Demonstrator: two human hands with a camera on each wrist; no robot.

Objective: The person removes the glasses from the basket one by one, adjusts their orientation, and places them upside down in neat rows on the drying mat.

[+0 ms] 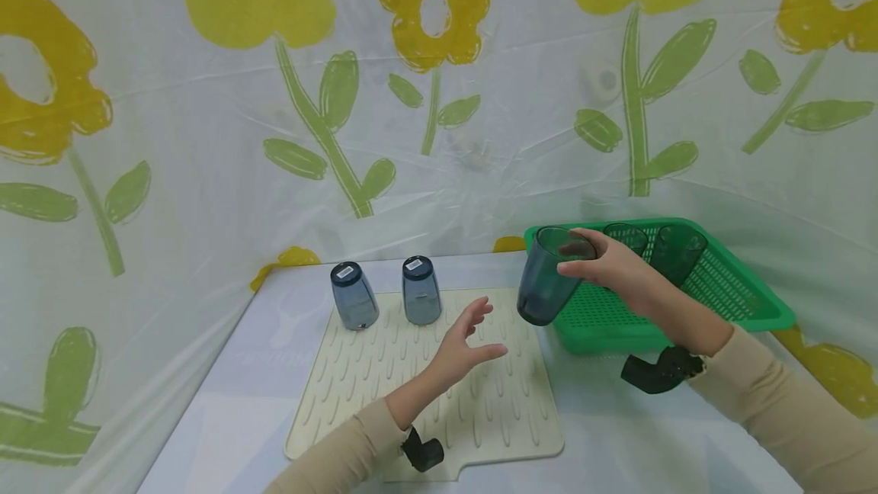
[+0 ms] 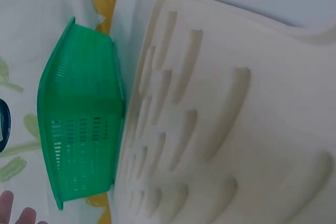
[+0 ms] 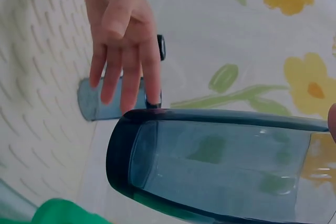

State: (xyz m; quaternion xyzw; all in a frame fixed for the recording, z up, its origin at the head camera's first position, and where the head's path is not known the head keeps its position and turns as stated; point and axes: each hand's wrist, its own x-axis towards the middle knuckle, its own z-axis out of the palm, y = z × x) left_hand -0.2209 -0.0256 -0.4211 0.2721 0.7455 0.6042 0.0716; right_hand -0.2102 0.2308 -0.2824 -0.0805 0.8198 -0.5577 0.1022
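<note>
The right hand (image 1: 607, 265) holds a dark blue-grey tumbler (image 1: 549, 274) in the air, its fingers (image 1: 578, 248) curled over the rim end with the base tilted down and toward the left hand (image 1: 461, 349). The tumbler hangs between the green basket (image 1: 748, 311) on the far side of those fingers and the ribbed cream drying mat (image 1: 425, 387) below the left hand.

The left hand holds nothing. Its fingers (image 3: 123, 72) are spread and relaxed, reaching toward the tumbler's base, apart from it.

The tumbler looks like thin, translucent, smooth plastic: probably light and stiff, not very fragile, but its glossy wall could slip in a loose grip. A hold around the middle of the wall, or across the rim as now, seems surest.

Two more tumblers (image 1: 354, 296) stand upside down on the mat's far edge, well beyond the left fingers, and two others (image 1: 675, 250) lie in the basket just behind the right hand. The basket's near wall, directly under the held tumbler, is the closest thing to knock against. The mat and basket rest on a pale table (image 1: 226, 402).
</note>
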